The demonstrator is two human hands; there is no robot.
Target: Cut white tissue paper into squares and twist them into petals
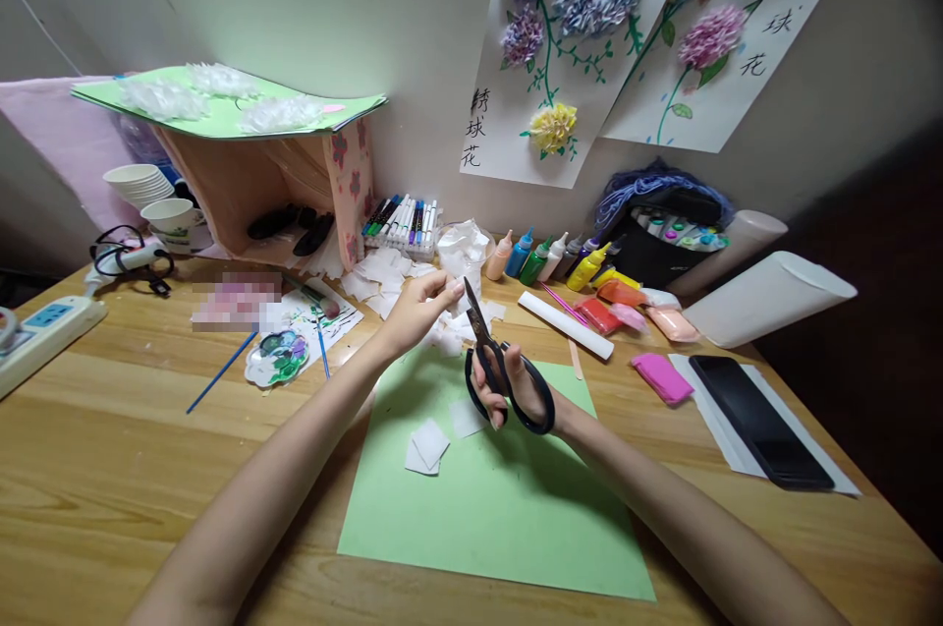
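Observation:
My right hand (516, 385) has its fingers through the handles of black-handled scissors (482, 326), whose blades point up and slightly left, a little apart. Close to the blade tips is my left hand (419, 312), its thumb and fingers pinched on a small piece of white paper (462, 300), mostly covered by the fingers. Beneath both hands lies a light green sheet (486, 528). On it are overlapping white paper squares (427, 447) and another white square (467, 418). Behind my left hand, white paper scraps (379, 272) spread over the table.
A cardboard box house (346, 184) stands at the back left, near a paint palette (276, 358) and paintbrush (221, 370). Markers (404, 219), paint bottles (534, 260) and a white roll (566, 324) sit behind. At right lies a black phone (758, 420); at left, a power strip (51, 336).

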